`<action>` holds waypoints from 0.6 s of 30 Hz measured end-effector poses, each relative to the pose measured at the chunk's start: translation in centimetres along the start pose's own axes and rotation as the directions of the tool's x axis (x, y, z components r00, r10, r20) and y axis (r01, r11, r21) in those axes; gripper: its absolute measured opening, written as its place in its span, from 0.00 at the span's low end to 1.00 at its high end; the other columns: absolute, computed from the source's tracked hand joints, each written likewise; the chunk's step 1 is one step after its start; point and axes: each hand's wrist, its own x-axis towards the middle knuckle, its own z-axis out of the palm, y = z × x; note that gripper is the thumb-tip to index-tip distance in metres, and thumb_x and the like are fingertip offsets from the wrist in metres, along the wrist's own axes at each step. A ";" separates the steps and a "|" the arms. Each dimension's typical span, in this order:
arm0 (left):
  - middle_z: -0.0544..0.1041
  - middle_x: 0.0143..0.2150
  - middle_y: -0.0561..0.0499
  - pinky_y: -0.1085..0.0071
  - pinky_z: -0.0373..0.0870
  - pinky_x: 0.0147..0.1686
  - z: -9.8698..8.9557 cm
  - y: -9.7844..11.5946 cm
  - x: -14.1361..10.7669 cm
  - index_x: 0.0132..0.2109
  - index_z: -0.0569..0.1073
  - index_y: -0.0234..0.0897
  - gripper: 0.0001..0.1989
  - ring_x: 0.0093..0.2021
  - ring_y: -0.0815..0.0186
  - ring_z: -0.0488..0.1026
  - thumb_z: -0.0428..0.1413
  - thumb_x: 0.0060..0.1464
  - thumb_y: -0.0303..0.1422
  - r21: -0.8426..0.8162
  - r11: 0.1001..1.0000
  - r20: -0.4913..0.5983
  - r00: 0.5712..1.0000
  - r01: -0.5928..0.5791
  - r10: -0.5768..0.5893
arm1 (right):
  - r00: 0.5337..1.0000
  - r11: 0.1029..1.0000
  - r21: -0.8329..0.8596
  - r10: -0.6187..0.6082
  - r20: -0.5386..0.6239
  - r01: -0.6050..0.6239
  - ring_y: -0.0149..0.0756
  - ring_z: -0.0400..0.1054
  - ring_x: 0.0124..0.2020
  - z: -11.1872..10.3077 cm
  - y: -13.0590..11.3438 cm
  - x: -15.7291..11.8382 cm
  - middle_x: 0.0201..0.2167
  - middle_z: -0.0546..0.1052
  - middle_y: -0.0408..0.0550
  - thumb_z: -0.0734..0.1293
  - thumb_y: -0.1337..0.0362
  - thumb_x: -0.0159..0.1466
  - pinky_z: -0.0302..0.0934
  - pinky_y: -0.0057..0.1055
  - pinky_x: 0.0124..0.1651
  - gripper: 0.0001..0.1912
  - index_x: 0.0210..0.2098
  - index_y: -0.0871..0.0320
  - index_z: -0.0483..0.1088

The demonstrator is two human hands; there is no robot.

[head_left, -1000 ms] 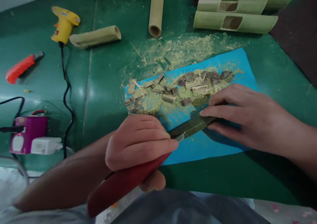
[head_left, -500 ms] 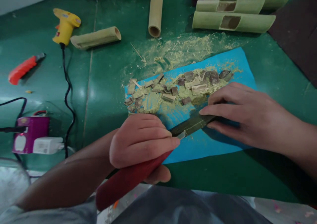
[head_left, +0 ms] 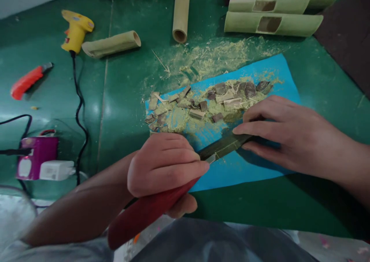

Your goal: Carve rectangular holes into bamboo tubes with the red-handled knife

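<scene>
My left hand (head_left: 163, 167) is closed around the red handle of a utility knife (head_left: 144, 212). The handle slants down to the lower left, and a short bit of blade shows past my fingers, against a dark green bamboo piece (head_left: 228, 143). Thin lines mark the bamboo's surface near the blade. At its other end, my right hand (head_left: 289, 134) pinches the bamboo between thumb and fingers. My left fingers cover the bamboo's near left end. Beneath both hands lies a blue sheet (head_left: 251, 169), strewn with bamboo chips (head_left: 197, 114) and pale sawdust.
A yellow hot-glue gun (head_left: 76, 26), an orange-red cutter (head_left: 29, 82) and a purple power adapter (head_left: 36, 158) with cords lie left on the green table (head_left: 318, 204). Bamboo tubes (head_left: 112, 44) stand around the back; several at the back right (head_left: 297, 24) have rectangular openings.
The rear end of the knife's red handle has shifted slightly left and down. Both hands keep nearly the same place on the knife and bamboo piece.
</scene>
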 end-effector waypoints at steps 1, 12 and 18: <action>0.87 0.36 0.50 0.61 0.89 0.40 0.0 0.0 0.0 0.53 0.78 0.41 0.20 0.36 0.60 0.87 0.49 0.78 0.49 -0.013 1.000 0.024 1.000 -0.011 0.012 | 1.000 1.000 -0.004 -0.002 0.003 0.002 0.49 0.75 0.48 0.0 0.0 0.0 0.46 0.80 0.52 0.67 0.61 0.76 0.70 0.45 0.48 0.08 0.51 0.50 0.79; 0.88 0.38 0.47 0.61 0.89 0.36 0.1 -0.8 0.2 0.52 0.80 0.34 0.13 0.35 0.60 0.87 0.62 0.71 0.39 0.046 0.974 0.070 0.973 -0.223 0.220 | 1.000 1.000 0.011 -0.010 0.008 0.010 0.49 0.75 0.47 -0.1 0.0 0.2 0.45 0.79 0.52 0.67 0.60 0.76 0.70 0.45 0.49 0.09 0.50 0.49 0.80; 0.87 0.35 0.50 0.63 0.88 0.31 0.5 -0.8 0.0 0.48 0.80 0.39 0.12 0.32 0.62 0.86 0.56 0.75 0.41 0.070 0.974 -0.021 0.976 -0.215 0.217 | 1.000 1.000 0.014 0.015 0.010 -0.015 0.49 0.76 0.48 -0.1 0.1 0.3 0.45 0.80 0.50 0.66 0.60 0.76 0.72 0.47 0.49 0.09 0.49 0.46 0.80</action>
